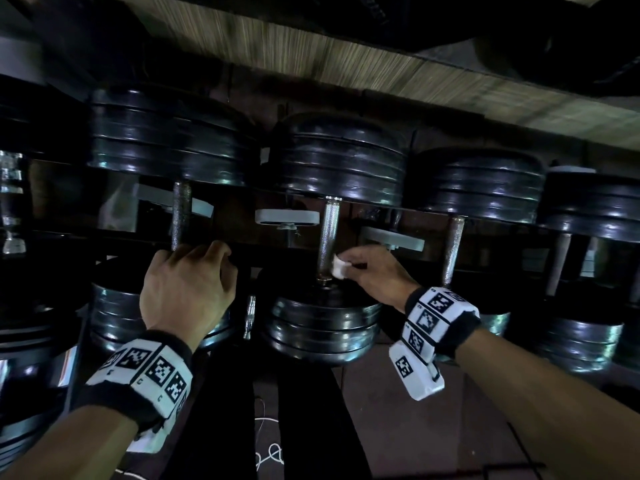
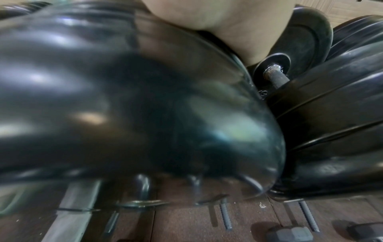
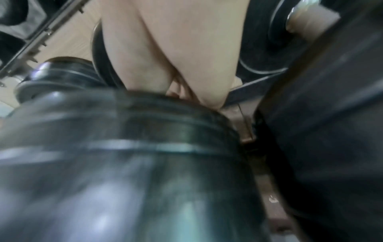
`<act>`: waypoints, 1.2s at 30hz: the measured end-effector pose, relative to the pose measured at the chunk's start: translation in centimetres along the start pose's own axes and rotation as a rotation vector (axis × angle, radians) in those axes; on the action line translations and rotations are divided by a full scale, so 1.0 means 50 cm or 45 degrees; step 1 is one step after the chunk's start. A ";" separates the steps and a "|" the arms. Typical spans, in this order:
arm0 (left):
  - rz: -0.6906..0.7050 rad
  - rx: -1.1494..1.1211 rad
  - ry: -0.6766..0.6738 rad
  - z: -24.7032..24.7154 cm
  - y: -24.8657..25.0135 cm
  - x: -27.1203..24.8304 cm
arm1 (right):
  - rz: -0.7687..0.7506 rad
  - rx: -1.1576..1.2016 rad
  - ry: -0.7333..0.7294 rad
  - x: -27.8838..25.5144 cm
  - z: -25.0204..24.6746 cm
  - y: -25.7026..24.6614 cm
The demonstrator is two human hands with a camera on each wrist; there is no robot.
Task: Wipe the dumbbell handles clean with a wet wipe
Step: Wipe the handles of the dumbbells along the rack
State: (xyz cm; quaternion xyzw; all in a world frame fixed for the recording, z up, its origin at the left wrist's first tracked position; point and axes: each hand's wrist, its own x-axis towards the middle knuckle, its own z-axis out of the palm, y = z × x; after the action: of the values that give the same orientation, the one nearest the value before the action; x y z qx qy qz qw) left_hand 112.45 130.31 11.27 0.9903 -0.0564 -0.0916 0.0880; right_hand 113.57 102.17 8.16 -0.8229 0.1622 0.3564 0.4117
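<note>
A row of black dumbbells lies on a rack, each bar running away from the viewer between stacked plates. The right hand pinches a small folded wipe between thumb and fingertips and presses it against the right side of the middle handle, low down near the collar by the near plates. Held as a tight wad, the wipe gives a firm edge for the knurled steel, and the side-on approach suits the narrow gap between neighbouring weights.

The left hand sits on the next dumbbell to the left, knuckles up, fingers curled over by the near end of its handle. Whether they actually close round the bar is hidden by the back of the hand, so I cannot tell. It looks like a brace — steadying the body, or the weight, while the other hand scrubs.

The wrist views show little beyond blurred black plates and a bit of palm.

The wipe stands at the near end of the bar, so the likely stroke runs up toward the far plates. The handle further right looks rusty.
</note>
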 end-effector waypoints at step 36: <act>-0.001 0.001 -0.021 0.006 -0.004 0.001 | -0.453 -0.219 0.715 0.017 0.033 -0.059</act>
State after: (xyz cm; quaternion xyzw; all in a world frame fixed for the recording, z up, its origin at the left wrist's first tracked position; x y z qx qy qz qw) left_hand 112.46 130.47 10.91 0.9896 -0.0567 -0.0996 0.0871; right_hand 115.04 105.32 8.54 -0.9360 0.0925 0.0511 0.3357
